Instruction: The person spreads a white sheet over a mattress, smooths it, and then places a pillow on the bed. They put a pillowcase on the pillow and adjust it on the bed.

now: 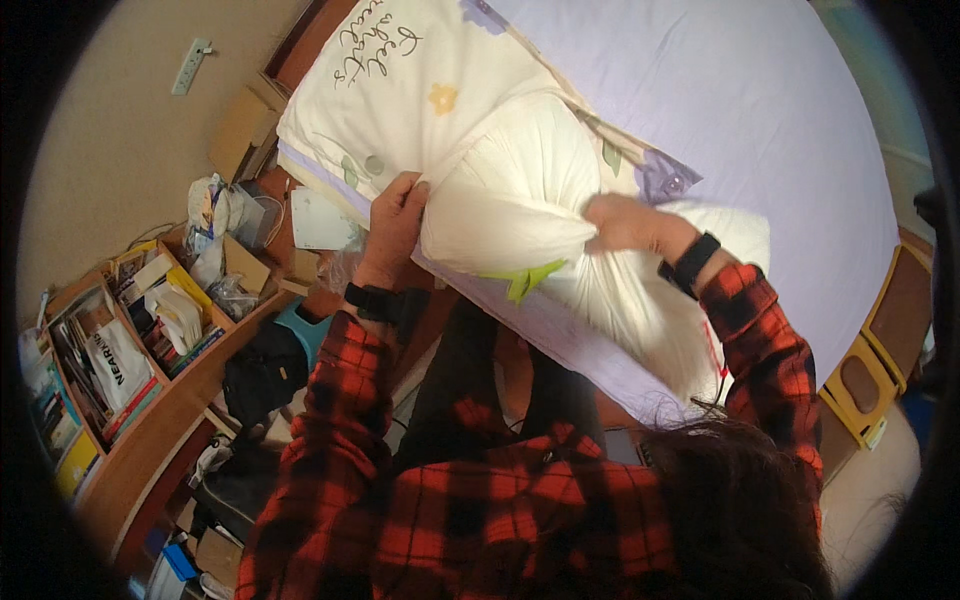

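In front of me a white pillow (525, 161) lies bunched on the near edge of the bed, partly inside or against a cream printed pillowcase (390, 97). The case bears writing, a yellow flower and purple flowers. At its near edge, my left hand (394, 225) pinches the cloth between thumb and fingers. My right hand (630, 225), slightly blurred, grips a gathered fold in the middle of the white pillow, and creases spread out from that grip. Below the fold shows a bright green leaf-shaped patch (529, 279). How far the pillow reaches into the case is hidden.
A lilac sheet (712, 97) covers the bed. On the left, a wooden shelf unit (150, 420) holds books and packets, with a black bag (266, 367) beside it. A power strip (191, 66) is on the wall. Yellow-framed furniture (859, 382) stands at right.
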The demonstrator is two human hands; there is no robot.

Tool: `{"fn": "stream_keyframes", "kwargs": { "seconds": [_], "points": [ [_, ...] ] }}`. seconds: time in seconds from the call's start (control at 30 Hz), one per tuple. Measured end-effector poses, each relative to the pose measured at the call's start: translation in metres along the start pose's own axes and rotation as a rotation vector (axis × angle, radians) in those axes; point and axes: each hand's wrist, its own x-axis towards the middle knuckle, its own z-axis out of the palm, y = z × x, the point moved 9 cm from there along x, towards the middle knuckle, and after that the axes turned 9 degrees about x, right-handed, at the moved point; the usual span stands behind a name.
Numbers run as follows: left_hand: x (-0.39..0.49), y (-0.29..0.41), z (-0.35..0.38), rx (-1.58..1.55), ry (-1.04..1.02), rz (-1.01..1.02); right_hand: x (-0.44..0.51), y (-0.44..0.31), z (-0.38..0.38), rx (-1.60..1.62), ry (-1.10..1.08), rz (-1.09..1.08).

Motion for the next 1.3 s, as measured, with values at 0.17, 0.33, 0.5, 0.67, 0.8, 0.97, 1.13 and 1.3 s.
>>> {"fn": "stream_keyframes", "kwargs": {
  "seconds": [0.17, 0.33, 0.5, 0.67, 0.8, 0.97, 1.13, 1.3],
  "points": [
    [-0.040, 0.060, -0.003, 0.366, 0.131, 0.027, 0.019, 0.018, -0.055, -0.094, 0.108, 0.171],
    [-0.036, 0.117, 0.010, 0.572, 0.430, 0.465, 0.037, -0.007, -0.035, -0.243, 0.171, 0.135],
    [-0.035, 0.119, 0.043, 0.740, 0.061, 0.460, 0.034, 0.009, -0.035, -0.121, 0.192, 0.224],
    [-0.105, 0.096, 0.048, 0.724, -0.172, 0.133, 0.015, 0.021, -0.055, 0.042, 0.259, 0.208],
    [-0.110, 0.132, 0.113, 0.723, -0.255, 0.387, 0.022, -0.004, -0.012, -0.161, 0.265, 0.080],
    [-0.081, 0.121, 0.165, 0.777, -0.383, 0.199, 0.039, -0.041, 0.026, 0.460, 0.383, -0.257],
    [0.004, 0.111, 0.092, 1.075, 0.191, 0.226, 0.049, -0.063, 0.072, -0.335, 0.124, -0.030],
    [0.074, 0.100, 0.101, 1.421, 0.191, 0.102, 0.038, -0.090, 0.095, -0.426, 0.053, -0.086]
  ]
}}
